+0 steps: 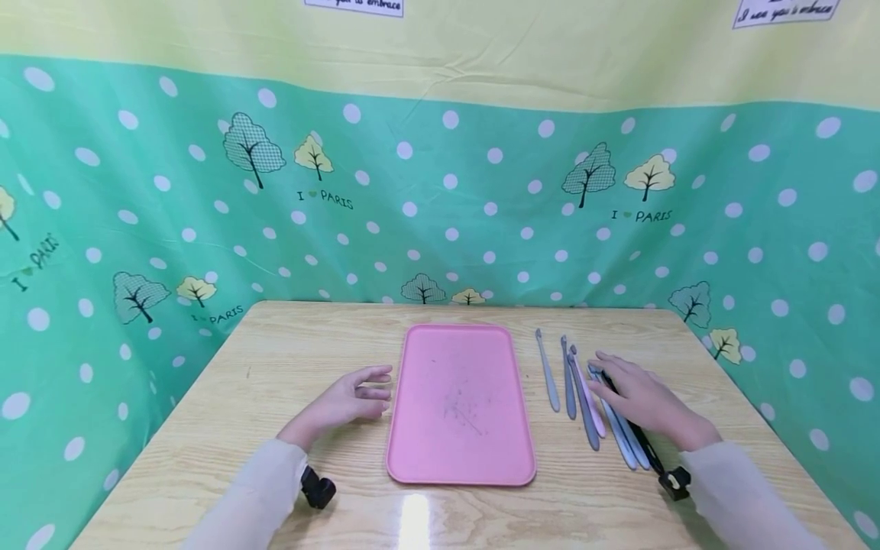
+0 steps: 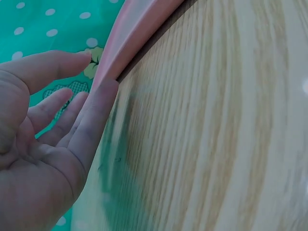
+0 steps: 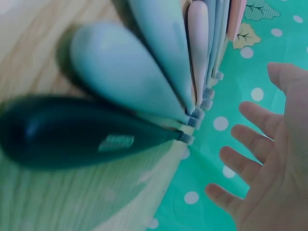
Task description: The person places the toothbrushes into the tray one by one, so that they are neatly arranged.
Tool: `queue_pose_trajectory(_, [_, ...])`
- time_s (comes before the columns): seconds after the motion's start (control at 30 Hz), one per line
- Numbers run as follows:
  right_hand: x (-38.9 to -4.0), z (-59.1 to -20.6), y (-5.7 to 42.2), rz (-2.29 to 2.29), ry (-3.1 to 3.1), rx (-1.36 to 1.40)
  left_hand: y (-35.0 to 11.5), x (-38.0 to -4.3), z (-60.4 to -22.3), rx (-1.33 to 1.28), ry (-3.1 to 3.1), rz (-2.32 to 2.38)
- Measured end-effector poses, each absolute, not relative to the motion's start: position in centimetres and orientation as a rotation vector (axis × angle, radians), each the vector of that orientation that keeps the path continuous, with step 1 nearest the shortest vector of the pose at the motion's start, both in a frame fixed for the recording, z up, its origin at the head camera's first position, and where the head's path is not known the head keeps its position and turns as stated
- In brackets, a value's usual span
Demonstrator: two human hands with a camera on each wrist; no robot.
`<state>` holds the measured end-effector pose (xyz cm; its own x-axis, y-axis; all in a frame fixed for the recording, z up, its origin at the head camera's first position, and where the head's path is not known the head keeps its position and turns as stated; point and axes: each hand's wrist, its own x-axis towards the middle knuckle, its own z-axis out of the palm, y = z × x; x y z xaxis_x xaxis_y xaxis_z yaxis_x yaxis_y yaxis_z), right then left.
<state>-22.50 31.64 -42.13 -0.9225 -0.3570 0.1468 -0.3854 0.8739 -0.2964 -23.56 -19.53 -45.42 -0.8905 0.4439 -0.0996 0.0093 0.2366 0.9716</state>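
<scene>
My left hand [image 1: 340,399] is held just left of a pink tray [image 1: 461,435], its fingers relaxed and spread near the rim; in the left wrist view the tray's side [image 2: 137,38] is just beyond the fingertips. Over the right end of a row of toothbrushes, my right hand [image 1: 639,389] is extended with fingers apart, holding nothing. Beneath it lie a black toothbrush [image 3: 86,132] and light blue toothbrushes [image 3: 120,67], their heads partly hidden by the hand in the head view. Beside them are a pink toothbrush [image 1: 596,416] and several grey-blue toothbrushes [image 1: 548,374].
Everything lies on a wood-grain table [image 1: 309,336]. A green curtain [image 1: 385,244] with dots and trees hangs behind and along both sides. Black wrist cameras [image 1: 318,489] are strapped at both sleeves. Dark marks [image 1: 461,409] show on the tray's surface.
</scene>
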Motion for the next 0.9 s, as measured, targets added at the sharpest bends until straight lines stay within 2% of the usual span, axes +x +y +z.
queue_pose_trajectory(0.9, [-23.1,-42.4,28.3,0.590,-2.931,0.659,-17.5,-22.8,-46.2,0.379,2.281,1.630])
